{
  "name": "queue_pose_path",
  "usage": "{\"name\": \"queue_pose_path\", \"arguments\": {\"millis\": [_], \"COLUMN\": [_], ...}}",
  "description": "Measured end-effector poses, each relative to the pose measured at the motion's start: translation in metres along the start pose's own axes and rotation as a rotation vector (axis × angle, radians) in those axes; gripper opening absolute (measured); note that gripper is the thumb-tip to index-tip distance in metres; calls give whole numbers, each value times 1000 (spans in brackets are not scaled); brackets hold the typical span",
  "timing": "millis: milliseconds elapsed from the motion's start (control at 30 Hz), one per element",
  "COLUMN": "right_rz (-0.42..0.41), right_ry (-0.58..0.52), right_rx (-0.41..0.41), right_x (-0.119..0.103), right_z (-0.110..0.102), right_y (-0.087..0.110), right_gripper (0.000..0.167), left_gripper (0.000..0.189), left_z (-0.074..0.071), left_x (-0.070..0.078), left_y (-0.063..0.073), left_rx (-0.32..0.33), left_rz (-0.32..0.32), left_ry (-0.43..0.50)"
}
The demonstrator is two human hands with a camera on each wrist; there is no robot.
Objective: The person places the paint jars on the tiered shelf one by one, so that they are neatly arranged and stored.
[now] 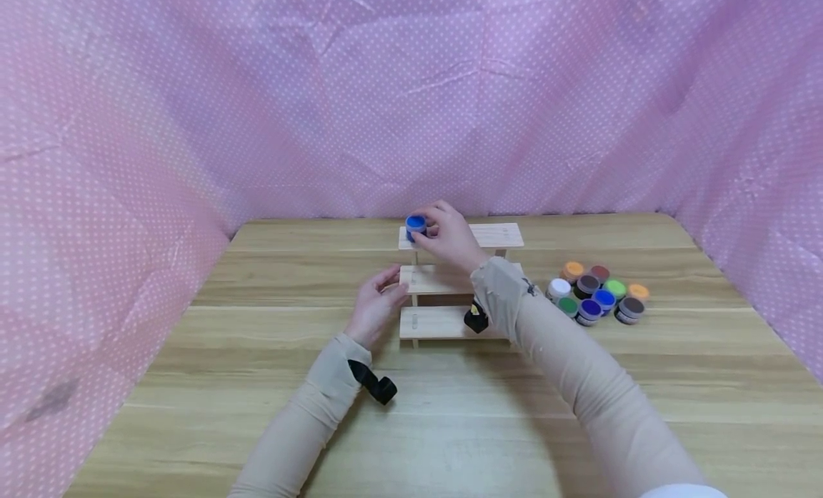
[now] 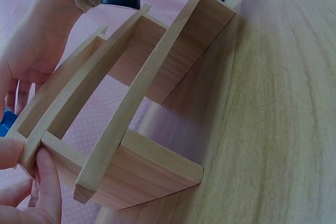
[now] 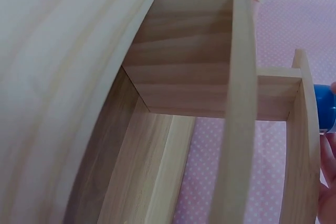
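A three-tier wooden shelf stand [image 1: 444,323] stands on the table in the head view. My right hand [image 1: 453,239] reaches over it and grips a small blue paint pot [image 1: 416,231] at the left end of the top tier. In the right wrist view the pot [image 3: 324,109] sits against that board, partly cut off by the frame edge. At the left end of the middle tier is my left hand [image 1: 375,305]. Its thumb and fingers pinch the board's end, as the left wrist view shows.
Several paint pots with coloured lids [image 1: 604,301] are grouped on the table right of the stand, beside my right forearm. A pink dotted cloth [image 1: 411,112] hangs behind the wooden table [image 1: 289,284] and along both sides.
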State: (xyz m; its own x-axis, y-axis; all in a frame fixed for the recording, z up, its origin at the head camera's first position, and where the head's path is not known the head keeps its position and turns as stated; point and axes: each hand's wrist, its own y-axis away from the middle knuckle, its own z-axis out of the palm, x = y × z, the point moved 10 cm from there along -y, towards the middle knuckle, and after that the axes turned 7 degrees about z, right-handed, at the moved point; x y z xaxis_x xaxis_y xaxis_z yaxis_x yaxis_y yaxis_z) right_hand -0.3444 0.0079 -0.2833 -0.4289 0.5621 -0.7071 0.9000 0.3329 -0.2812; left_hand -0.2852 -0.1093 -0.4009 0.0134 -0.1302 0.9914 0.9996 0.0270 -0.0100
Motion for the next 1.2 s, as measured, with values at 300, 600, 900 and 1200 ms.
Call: {"name": "queue_pose_path", "arguments": {"millis": [300,600,900,1200], "right_rz": [-21,-5,15,-46], "right_ry": [-5,-53,-112,-121], "right_rx": [1,40,56,69], "right_x": [0,4,15,26], "right_z": [-8,-31,-50,-58], "right_y": [2,9,35,64], "right_gripper": [41,40,38,32], "left_gripper": [49,49,50,50], "left_z": [-1,0,2,0], "left_x": [-3,-4,-1,-4], "left_y": [0,0,-2,-2], "left_rx": [6,6,7,28], "left_rz": [-3,-24,3,-15], "left_ry": [-4,-9,13,15]}}
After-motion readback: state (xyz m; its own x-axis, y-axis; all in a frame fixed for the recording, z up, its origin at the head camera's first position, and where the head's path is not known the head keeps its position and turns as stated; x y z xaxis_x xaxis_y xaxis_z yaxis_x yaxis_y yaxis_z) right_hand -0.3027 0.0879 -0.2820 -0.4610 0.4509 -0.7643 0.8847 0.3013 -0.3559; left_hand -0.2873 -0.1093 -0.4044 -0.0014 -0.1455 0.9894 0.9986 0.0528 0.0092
